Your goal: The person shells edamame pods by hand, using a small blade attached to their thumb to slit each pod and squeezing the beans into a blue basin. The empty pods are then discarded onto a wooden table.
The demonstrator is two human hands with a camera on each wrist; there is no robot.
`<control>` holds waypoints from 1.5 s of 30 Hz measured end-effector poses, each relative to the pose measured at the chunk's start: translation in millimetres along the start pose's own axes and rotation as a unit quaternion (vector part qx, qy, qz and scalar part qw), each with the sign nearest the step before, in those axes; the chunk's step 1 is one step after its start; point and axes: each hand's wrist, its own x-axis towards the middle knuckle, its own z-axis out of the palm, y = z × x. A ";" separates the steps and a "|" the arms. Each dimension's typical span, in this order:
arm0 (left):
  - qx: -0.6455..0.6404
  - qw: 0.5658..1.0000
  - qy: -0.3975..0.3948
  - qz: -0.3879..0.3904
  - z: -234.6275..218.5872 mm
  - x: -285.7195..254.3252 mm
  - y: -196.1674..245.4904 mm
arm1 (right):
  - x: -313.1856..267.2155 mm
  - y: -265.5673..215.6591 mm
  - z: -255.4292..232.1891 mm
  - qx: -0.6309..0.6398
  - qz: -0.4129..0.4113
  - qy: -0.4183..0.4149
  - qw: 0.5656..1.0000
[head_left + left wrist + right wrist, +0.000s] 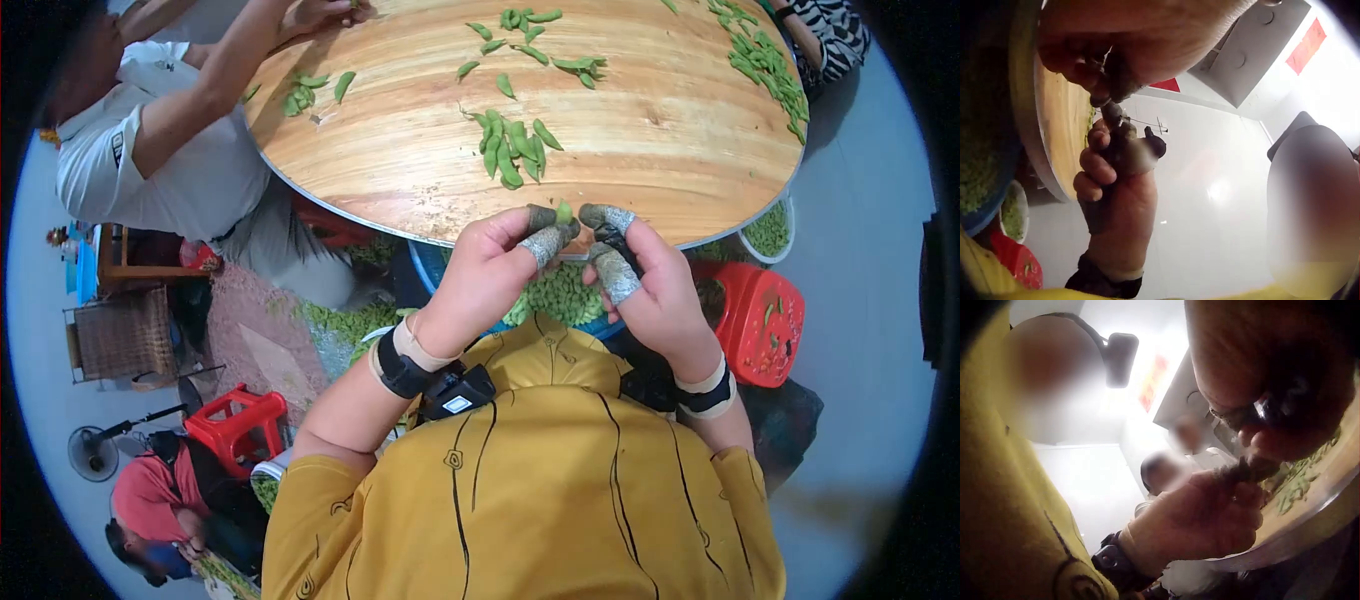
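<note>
Both hands meet over the near edge of the round wooden table, fingertips close together. My left hand pinches a green soybean pod between its wrapped thumb and finger; only a small bit of the pod shows. My right hand is just to the right, its wrapped fingers bent toward the pod; I cannot tell whether they grip it. In the left wrist view the right hand is below the left hand. Beyond the fingers lies a small pile of soybean pods.
More pods lie along the table's right edge. Below the hands, a blue tub holds shelled green beans. A red stool stands at right, near a white bucket. Another person sits at left with arms on the table.
</note>
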 end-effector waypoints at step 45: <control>-0.206 0.952 -0.142 -0.175 -12.8 -8.9 -10.3 | -3.1 13.2 -12.6 0.207 0.146 -0.153 0.955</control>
